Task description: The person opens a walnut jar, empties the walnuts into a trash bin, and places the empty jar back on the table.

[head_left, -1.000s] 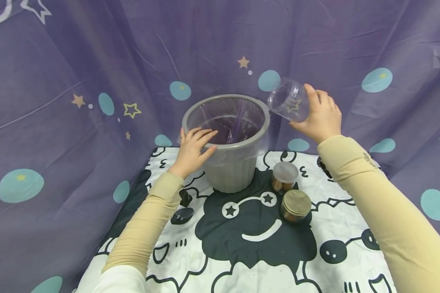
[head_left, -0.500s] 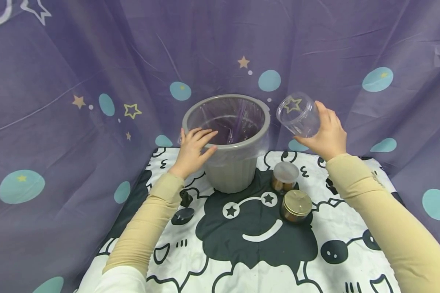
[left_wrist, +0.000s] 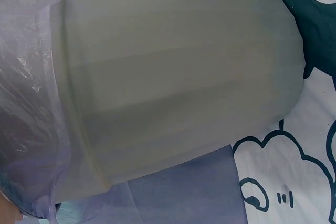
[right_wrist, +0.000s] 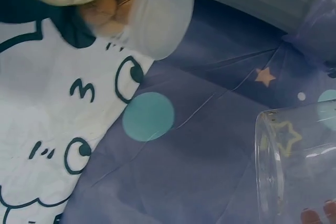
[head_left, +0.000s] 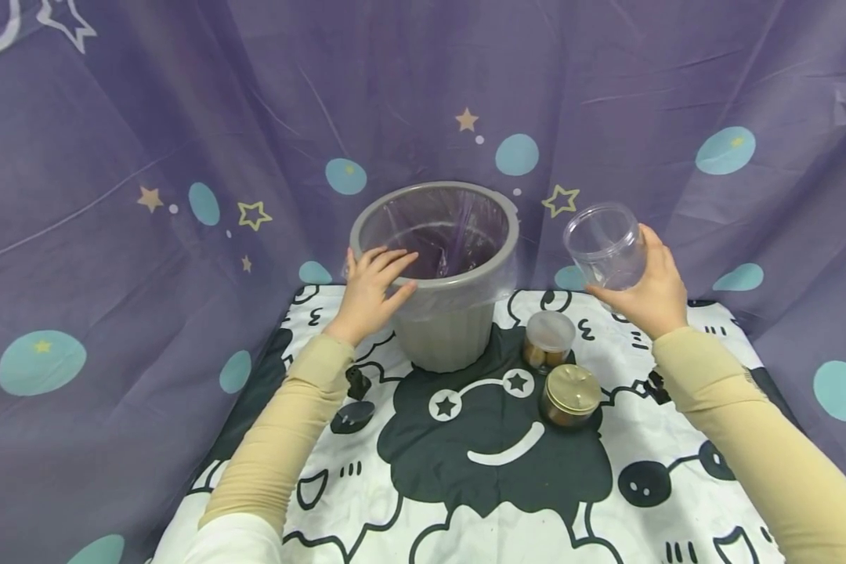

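Note:
A grey trash bin with a clear plastic liner folded over its rim stands at the back of the cloth. My left hand rests on the bin's near-left rim, fingers spread and fairly straight. To the right of the bin, my right hand grips a clear plastic jar in the air, thumb below and fingers behind. The jar has no lid, leans left and looks empty; its wall also shows in the right wrist view. Ribbed bin wall fills most of the left wrist view.
Right of the bin's base stand a jar with a frosted lid and, nearer, a jar with a gold lid; both hold brown contents. A cartoon-print cloth covers the table. Purple curtain hangs behind and at the sides.
My right hand has moved right and down, away from the bin, turning the clear jar from mouth-left toward more upright. The left hand stays on the rim.

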{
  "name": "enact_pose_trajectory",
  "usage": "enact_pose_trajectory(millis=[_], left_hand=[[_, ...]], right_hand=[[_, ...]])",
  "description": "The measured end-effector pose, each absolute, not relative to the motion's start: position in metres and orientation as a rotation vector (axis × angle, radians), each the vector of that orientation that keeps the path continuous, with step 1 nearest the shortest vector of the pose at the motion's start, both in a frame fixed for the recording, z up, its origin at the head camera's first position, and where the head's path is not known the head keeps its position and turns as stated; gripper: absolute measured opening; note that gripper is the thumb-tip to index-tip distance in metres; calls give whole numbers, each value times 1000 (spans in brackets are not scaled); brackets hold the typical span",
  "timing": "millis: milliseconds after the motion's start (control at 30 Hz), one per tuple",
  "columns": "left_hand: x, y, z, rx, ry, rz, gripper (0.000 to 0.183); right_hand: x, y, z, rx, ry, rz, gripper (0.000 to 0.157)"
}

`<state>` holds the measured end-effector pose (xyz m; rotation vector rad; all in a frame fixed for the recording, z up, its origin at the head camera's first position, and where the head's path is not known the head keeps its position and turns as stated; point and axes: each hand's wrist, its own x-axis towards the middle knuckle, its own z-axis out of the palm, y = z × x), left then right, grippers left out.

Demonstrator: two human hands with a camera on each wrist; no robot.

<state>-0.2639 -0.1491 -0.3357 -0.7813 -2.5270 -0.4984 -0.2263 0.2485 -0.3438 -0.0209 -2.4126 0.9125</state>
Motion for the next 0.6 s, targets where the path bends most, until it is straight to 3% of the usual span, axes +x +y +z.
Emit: enact_pose_trajectory(millis=[600], left_hand=[[-266,-149,-339,-775,-2510,-505,76]], right_hand=[[-213,292,-382,-218,-2472,982,107]])
